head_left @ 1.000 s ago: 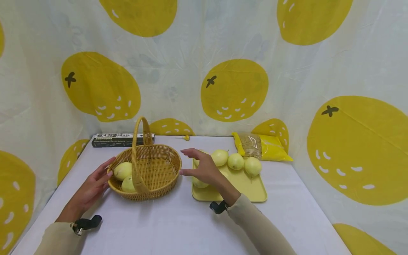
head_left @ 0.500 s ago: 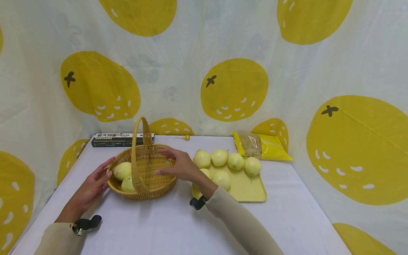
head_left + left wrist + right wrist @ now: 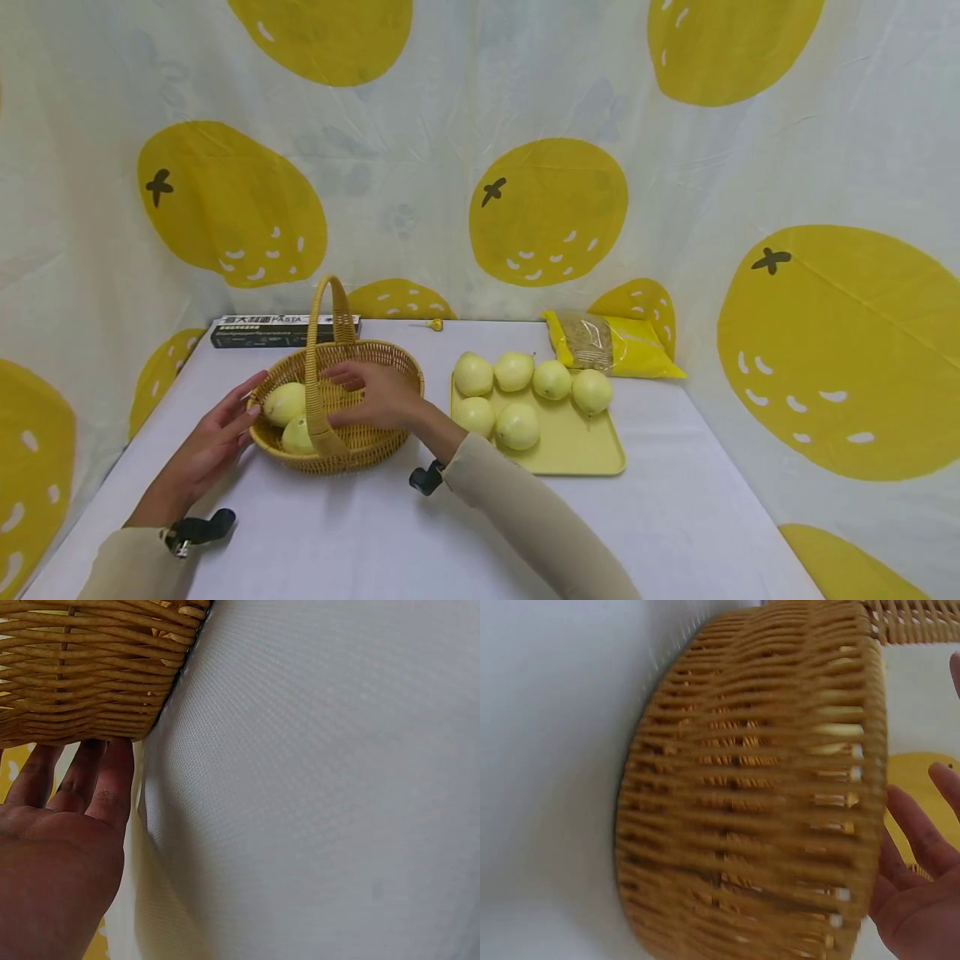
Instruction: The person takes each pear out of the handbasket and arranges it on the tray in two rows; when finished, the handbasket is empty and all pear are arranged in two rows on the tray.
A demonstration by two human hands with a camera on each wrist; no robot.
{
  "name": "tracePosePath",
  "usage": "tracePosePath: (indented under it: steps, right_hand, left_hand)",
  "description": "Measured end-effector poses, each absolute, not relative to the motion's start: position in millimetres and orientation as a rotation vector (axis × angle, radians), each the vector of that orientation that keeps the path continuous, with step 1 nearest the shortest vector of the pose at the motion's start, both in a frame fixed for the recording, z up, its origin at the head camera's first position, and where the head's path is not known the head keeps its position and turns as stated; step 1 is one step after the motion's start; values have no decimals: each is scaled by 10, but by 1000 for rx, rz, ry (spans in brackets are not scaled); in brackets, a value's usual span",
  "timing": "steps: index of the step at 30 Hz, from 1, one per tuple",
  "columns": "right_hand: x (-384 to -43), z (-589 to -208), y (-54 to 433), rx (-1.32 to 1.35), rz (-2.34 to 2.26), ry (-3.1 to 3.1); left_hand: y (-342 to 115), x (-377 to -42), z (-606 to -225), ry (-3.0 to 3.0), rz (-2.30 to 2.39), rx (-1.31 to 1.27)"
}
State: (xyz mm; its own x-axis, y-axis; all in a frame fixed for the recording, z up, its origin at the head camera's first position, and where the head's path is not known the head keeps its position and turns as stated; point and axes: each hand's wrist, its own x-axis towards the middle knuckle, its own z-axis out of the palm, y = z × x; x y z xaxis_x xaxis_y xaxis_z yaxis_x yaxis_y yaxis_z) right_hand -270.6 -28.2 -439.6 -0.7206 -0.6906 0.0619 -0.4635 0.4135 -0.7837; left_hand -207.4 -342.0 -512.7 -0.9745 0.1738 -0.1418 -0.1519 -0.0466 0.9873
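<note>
A wicker basket [image 3: 375,454] with an arched handle stands on the white tablecloth, left of centre. Two pale yellow pears, a rear pear [image 3: 283,404] and a front pear [image 3: 298,437], lie in its left end. My left hand [image 3: 213,446] rests against the basket's left side, its straight fingers [image 3: 112,784] touching the weave in the left wrist view. My right hand [image 3: 378,396] reaches over the basket's right half, thumb and fingers spread and holding nothing, fingertips close to the handle. The right wrist view shows its loose fingers [image 3: 922,832] beyond the rim.
Right of the basket lies a yellow tray [image 3: 577,454] with several pears [image 3: 517,427]. Behind it is a yellow plastic packet [image 3: 615,343]. A black pasta box [image 3: 258,333] and a small yellow item [image 3: 435,324] lie along the back edge.
My right hand has moved left from above the tray to inside the basket, which uncovers pears on the tray. The left hand stays at the basket's side.
</note>
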Motion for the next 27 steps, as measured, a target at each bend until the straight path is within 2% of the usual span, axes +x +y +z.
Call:
tracePosePath:
  steps: [13,27]
  right_hand:
    - [-2672,-4450,-585,-898,-1076,2327]
    - [-2684,-4530,-724,-941,-956,2353]
  left_hand:
    - [-3438,-2074,-5141,2020,2106,22]
    - [-3399,-2069,-5105,2014,2114,30]
